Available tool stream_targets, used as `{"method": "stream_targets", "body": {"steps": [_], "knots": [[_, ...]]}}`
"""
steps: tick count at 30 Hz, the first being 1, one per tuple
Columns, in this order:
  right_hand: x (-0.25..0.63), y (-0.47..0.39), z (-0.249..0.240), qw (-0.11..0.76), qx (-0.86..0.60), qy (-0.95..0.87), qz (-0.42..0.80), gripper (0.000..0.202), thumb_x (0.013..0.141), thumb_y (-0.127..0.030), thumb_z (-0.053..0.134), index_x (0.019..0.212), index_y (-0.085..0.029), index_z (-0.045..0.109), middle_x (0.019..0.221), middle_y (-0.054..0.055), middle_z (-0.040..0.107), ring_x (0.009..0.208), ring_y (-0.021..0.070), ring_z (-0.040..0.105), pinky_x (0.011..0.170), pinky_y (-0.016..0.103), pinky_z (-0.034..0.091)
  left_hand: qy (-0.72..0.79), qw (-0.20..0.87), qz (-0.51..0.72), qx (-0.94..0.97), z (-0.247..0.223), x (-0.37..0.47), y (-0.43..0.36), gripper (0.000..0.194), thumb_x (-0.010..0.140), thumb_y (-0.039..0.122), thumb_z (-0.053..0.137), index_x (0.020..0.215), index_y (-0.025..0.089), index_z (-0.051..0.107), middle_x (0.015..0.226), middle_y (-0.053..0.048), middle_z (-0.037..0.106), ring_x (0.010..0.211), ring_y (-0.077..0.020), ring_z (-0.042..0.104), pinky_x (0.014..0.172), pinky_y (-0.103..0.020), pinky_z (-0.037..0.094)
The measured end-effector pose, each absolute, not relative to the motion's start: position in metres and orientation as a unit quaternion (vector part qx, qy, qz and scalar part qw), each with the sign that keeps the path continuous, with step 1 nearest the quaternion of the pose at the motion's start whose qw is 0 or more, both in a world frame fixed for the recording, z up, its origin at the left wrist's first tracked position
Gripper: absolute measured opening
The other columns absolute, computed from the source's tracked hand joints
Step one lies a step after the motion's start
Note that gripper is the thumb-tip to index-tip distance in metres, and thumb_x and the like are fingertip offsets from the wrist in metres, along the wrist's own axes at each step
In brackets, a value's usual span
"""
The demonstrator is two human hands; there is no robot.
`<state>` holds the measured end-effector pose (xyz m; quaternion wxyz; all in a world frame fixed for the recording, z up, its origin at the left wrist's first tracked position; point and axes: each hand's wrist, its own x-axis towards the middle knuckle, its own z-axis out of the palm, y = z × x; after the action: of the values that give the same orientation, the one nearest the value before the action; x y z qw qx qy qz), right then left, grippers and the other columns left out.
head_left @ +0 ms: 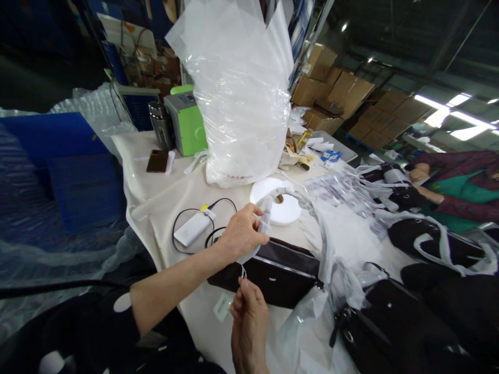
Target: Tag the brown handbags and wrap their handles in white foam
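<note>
A dark handbag (286, 270) with a silver zipper lies on the table in front of me. Its strap (324, 228) arches up, wrapped in whitish protective film. My left hand (244, 234) is closed around the strap's left side, thumb and fingers pinching the wrapping. Just below, my right hand (250, 317) pinches the end of a thin white string (243, 271) near the bag's left end. A speck of red shows at those fingertips. Clear plastic (307, 311) lies against the bag's right front.
Behind the bag are a white roll (286, 210) and a tall stack of white sheets in plastic (241, 104). A power bank (195, 227) with a black cable, a phone (157, 161) and a flask (160, 124) stand left. More dark bags (401, 322) crowd the right, near another person (460, 192).
</note>
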<state>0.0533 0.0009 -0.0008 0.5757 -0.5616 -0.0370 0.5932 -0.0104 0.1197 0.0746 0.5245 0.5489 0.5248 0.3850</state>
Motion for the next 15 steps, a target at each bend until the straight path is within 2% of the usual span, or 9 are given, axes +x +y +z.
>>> {"method": "stream_targets", "body": {"steps": [5,7,11,15], "knots": [[0.058,-0.009,-0.014,0.582,-0.615,-0.165,0.507,0.033,0.064,-0.045,0.068,0.071,-0.014,0.062,0.049,-0.006,0.047,0.041,0.0045,0.036,0.039,0.017,0.027,0.530,0.536,0.411,0.513,0.071,-0.011,0.121,0.041,0.052,0.011,0.068,0.086,0.019,0.047,0.048,0.011,0.051,0.042,-0.0078,0.044,0.047,-0.020,0.032],[0.060,-0.010,-0.019,0.573,-0.642,-0.254,0.443,0.029,0.070,-0.043,0.064,0.076,-0.014,0.064,0.053,-0.004,0.052,0.045,0.0068,0.043,0.043,0.019,0.034,0.532,0.539,0.423,0.497,0.069,-0.010,0.122,0.040,0.051,0.010,0.069,0.084,0.019,0.047,0.046,0.011,0.050,0.042,-0.0078,0.044,0.045,-0.020,0.031],[0.063,-0.008,-0.023,0.569,-0.633,-0.451,0.270,0.016,0.078,-0.028,0.058,0.082,-0.015,0.066,0.073,0.004,0.066,0.067,0.0145,0.060,0.062,0.025,0.048,0.543,0.539,0.429,0.481,0.067,-0.009,0.125,0.038,0.050,0.007,0.068,0.079,0.018,0.047,0.044,0.011,0.050,0.040,-0.0075,0.043,0.043,-0.019,0.031],[0.065,-0.004,-0.022,0.565,-0.588,-0.560,0.145,0.013,0.079,-0.014,0.055,0.087,-0.015,0.065,0.074,0.005,0.067,0.065,0.0130,0.063,0.061,0.022,0.050,0.547,0.539,0.436,0.470,0.069,-0.009,0.126,0.039,0.048,0.006,0.068,0.078,0.018,0.047,0.043,0.011,0.049,0.039,-0.0072,0.042,0.043,-0.018,0.030]]}}
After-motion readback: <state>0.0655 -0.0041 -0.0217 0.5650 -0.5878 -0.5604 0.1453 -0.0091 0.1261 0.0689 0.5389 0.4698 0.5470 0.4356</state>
